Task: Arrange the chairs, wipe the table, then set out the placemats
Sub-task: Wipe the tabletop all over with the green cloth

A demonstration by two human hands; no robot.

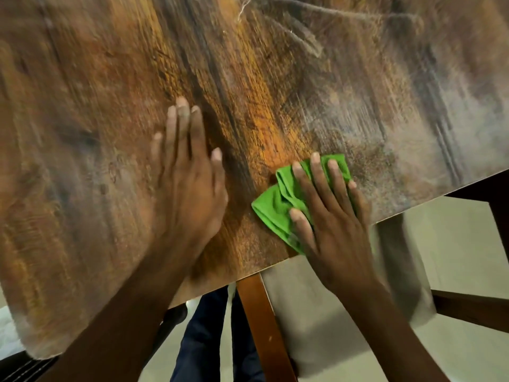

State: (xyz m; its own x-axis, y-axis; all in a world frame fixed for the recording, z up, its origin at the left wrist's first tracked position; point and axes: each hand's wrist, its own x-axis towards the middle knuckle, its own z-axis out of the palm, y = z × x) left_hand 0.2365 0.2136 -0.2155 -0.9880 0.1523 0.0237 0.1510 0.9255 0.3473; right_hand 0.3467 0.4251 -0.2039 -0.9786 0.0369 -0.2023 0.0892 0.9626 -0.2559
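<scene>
Cloth [278,205], green and crumpled, lies on the table [248,78] near its front edge, to the right of the middle. My right hand [330,216] lies flat on top of it, fingers spread and straight, pressing it to the wood; folds of it stick out to the left of my thumb. My left hand [187,172] rests palm-down on the bare wood just beside it, fingers straight and close together, holding nothing. Below the edge stands a chair [344,312] with a pale seat and brown frame, partly under the table, beside my dark trousers [203,340].
</scene>
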